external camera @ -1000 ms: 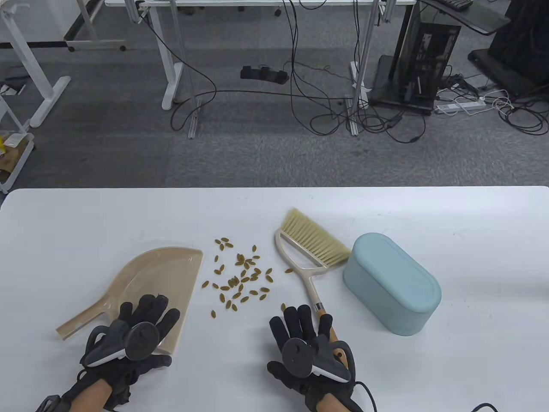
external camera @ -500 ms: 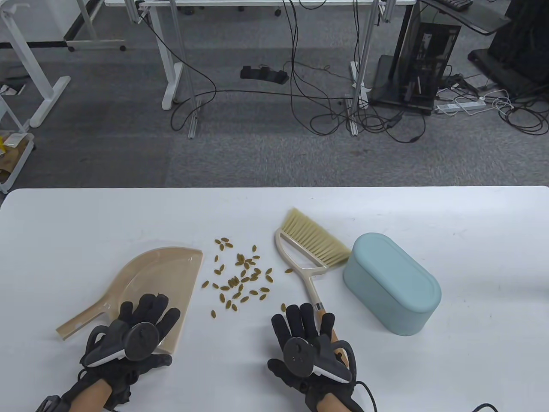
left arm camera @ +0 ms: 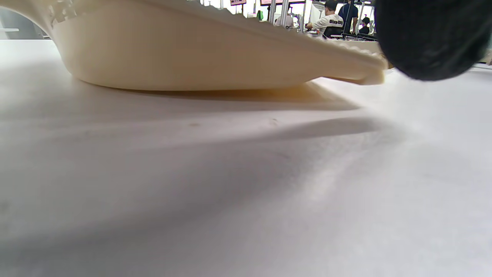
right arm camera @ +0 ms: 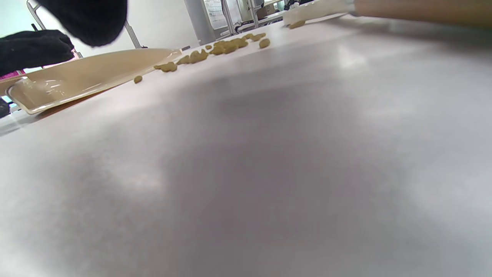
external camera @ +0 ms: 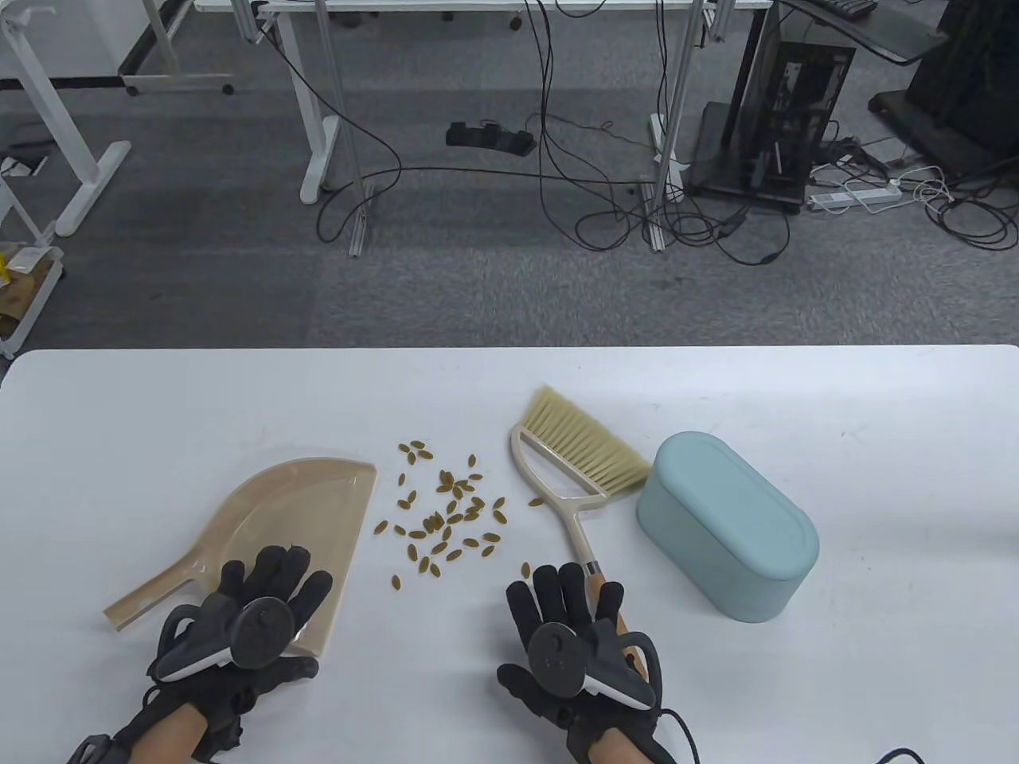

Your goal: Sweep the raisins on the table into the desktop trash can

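While the table view looked down, the left hand [external camera: 239, 629] lay with fingers spread over the near corner of the beige dustpan [external camera: 294, 509], gripping nothing, and the right hand [external camera: 577, 637], fingers likewise spread, covered the brush [external camera: 577, 469] handle's end; whether it pressed the handle could not be told. Raisins [external camera: 450, 509] lay scattered between dustpan and brush, the teal trash can [external camera: 728, 525] just beside the bristles. From the left wrist view, only the dustpan's underside [left arm camera: 184, 57] and one blurred fingertip [left arm camera: 426, 38] showed. From the right wrist view, raisins [right arm camera: 226, 46] sat far off, the brush handle [right arm camera: 423, 11] cut off at the top edge.
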Tool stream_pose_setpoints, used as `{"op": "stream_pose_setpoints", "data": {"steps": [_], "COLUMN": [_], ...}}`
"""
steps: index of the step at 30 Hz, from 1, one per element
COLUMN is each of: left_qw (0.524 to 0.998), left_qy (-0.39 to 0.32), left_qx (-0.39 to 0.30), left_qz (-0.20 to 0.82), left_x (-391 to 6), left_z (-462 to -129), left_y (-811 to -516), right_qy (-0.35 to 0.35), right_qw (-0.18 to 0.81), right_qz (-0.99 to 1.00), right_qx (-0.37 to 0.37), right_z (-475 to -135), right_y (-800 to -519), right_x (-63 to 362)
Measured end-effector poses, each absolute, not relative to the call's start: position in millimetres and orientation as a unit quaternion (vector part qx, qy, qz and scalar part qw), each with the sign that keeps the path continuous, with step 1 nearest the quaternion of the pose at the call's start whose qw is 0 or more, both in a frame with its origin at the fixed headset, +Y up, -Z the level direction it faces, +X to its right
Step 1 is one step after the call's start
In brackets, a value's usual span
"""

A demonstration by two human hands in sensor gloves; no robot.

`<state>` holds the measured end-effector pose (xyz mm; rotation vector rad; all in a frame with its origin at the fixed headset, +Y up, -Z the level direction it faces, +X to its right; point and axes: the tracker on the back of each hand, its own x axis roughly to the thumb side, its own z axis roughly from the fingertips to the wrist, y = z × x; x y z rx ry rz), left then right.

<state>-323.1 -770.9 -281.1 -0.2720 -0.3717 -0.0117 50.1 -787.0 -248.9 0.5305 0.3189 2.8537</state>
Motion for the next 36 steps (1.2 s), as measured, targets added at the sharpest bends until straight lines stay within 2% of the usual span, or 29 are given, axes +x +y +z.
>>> {"op": "stream_pose_setpoints", "data": {"steps": [8, 14, 19, 22, 27, 32, 36], "left_qw": [0.976, 0.979, 0.979, 0.979, 0.979, 0.978, 0.978], "left_qy": [-0.179, -0.174, -0.173, -0.175, -0.171, -0.174, -0.174], "left_qx": [-0.124, -0.107, -0.102, -0.098, -0.094, -0.107, -0.1], "left_qz": [0.009, 0.028, 0.035, 0.039, 0.054, 0.048, 0.052], "left_x": [-326, -331, -332, -333, -336, -334, -334], "left_z": [-281, -283, -283, -282, -285, -284, -284], "left_y": [-765, -757, -755, -753, -750, -754, -751], "right_qy": [0.107, 0.049, 0.002, 0.03, 0.093, 0.131, 0.166], "right_qw": [0.104, 0.121, 0.082, 0.044, -0.036, -0.053, -0.025], "right_qz": [0.974, 0.975, 0.99, 0.997, 0.994, 0.986, 0.975], "right_qx": [0.171, 0.179, 0.111, 0.049, -0.037, -0.083, -0.143], "right_z": [-248, -248, -249, -249, -250, -259, -264], "right_y": [-784, -767, -749, -749, -767, -780, -791], "right_x": [52, 57, 71, 85, 95, 95, 104]}}
